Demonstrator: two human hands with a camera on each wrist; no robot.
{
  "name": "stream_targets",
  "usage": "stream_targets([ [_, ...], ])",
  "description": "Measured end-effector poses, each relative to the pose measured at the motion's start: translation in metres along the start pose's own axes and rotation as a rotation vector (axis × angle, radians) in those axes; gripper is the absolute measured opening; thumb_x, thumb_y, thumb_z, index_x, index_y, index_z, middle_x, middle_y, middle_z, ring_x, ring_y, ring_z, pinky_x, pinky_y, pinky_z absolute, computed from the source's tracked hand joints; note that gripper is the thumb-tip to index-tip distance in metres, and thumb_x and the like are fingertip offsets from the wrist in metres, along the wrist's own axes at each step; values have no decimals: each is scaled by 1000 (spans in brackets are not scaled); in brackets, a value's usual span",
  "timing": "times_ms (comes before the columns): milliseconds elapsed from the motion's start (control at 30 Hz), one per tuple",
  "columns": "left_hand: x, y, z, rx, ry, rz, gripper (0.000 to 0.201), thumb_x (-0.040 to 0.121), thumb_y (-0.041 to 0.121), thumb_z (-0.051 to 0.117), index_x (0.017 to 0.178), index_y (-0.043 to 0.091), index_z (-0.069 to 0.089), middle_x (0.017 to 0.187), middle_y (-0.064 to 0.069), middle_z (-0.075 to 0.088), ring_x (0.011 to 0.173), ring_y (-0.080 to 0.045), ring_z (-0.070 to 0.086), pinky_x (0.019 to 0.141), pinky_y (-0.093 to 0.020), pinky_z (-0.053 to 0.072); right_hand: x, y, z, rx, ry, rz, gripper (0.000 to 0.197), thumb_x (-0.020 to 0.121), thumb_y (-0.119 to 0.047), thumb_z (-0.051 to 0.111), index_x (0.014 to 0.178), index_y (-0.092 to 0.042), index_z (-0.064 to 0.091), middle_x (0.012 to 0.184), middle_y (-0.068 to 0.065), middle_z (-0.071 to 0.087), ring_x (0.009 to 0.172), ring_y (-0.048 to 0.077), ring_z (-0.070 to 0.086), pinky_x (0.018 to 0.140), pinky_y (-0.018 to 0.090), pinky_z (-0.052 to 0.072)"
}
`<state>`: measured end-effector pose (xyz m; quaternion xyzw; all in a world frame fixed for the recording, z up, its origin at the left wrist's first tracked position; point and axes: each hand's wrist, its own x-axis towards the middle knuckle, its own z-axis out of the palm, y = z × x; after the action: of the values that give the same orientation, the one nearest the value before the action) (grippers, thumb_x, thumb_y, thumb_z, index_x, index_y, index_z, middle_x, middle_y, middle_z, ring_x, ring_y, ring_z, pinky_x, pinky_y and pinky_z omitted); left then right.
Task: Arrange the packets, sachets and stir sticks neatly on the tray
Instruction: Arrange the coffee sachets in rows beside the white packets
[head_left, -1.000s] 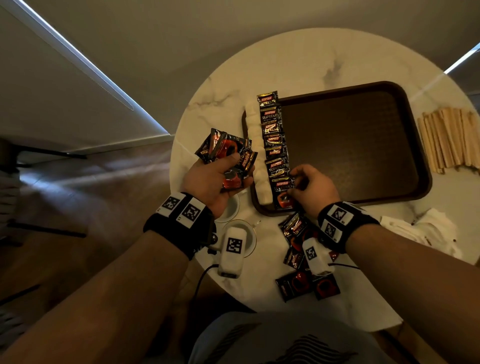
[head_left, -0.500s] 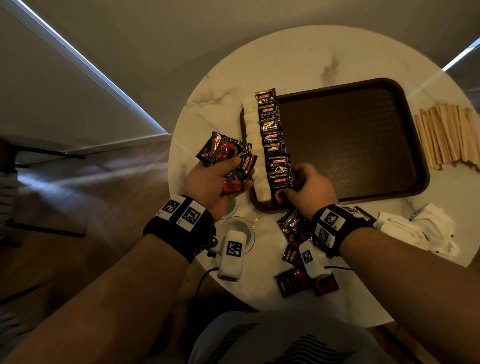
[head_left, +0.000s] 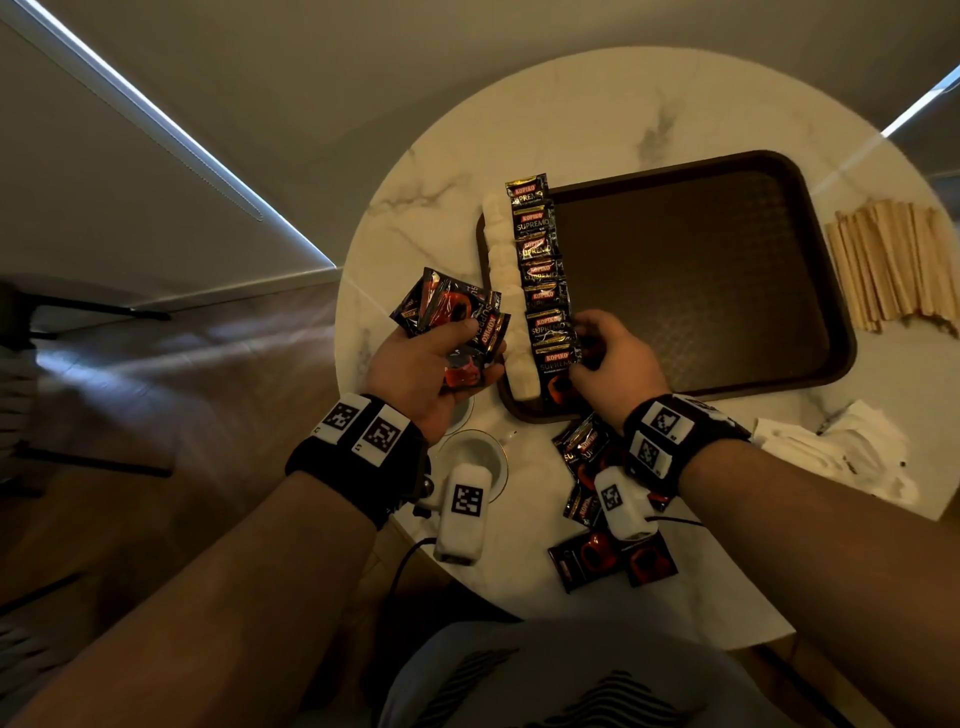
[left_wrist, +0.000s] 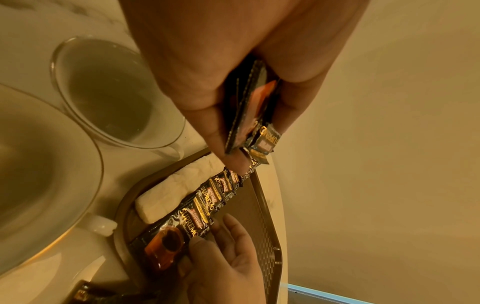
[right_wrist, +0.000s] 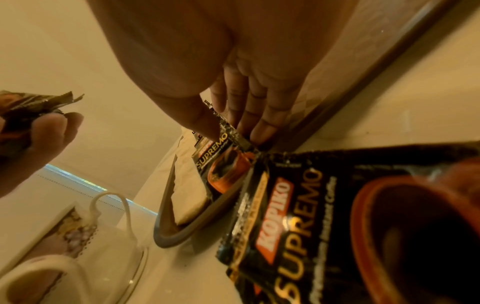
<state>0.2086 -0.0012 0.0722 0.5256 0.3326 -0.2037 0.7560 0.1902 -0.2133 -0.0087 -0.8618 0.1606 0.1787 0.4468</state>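
Note:
A brown tray (head_left: 701, 280) lies on the round marble table. Along its left side run a line of white sachets (head_left: 501, 291) and, beside it, an overlapping row of black coffee packets (head_left: 540, 270). My right hand (head_left: 576, 353) is at the near end of that row. Its thumb lies on the nearest packet (right_wrist: 223, 166) and its fingers lie along the packet's right edge, pinching it. My left hand (head_left: 478, 351) hovers left of the tray and grips a fanned bunch of packets (head_left: 447, 312). Wooden stir sticks (head_left: 893, 265) lie in a pile right of the tray.
Several loose coffee packets (head_left: 602, 556) lie on the table under my right wrist. Two glass cups (head_left: 472, 457) stand near the front edge under my left wrist. Crumpled white paper (head_left: 831, 452) lies at the right. Most of the tray floor is bare.
My right hand has shifted slightly at the near end of the packet row. The left hand keeps its bunch in the same place.

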Motion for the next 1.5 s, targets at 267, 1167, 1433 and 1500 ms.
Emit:
stream_targets([
  [267, 4, 0, -3, 17, 3, 0, 32, 95, -1, 64, 126, 4, 62, 111, -23, 75, 99, -40, 75, 71, -45, 64, 15, -8, -2, 133, 75, 25, 65, 91, -9, 66, 149, -31, 47, 142, -11, 58, 117, 8, 60, 100, 35, 54],
  [1167, 41, 38, 54, 195, -204, -35, 27, 94, 20, 69, 119, 9, 67, 106, -13, 76, 88, -29, 77, 79, -51, 61, 25, -84, -77, 427, -237, -85, 21, 90, 6, 69, 93, -14, 73, 79, 0, 74, 65, 8, 71, 58, 21, 56],
  [1433, 57, 39, 63, 245, -149, 67, 19, 90, 0, 69, 107, 8, 69, 101, -17, 76, 86, -34, 77, 68, -46, 62, 42, -90, -87, 660, -66, -36, 20, 94, 5, 64, 104, -12, 64, 99, 9, 71, 73, 16, 75, 57, 31, 62],
  [1500, 62, 40, 65, 173, -72, 67, 17, 90, 0, 69, 106, 5, 68, 99, -19, 75, 82, -34, 77, 68, -46, 62, 47, -88, -88, 605, -25, -85, 27, 89, 8, 69, 101, -16, 67, 90, 7, 72, 68, 15, 72, 53, 26, 56],
])
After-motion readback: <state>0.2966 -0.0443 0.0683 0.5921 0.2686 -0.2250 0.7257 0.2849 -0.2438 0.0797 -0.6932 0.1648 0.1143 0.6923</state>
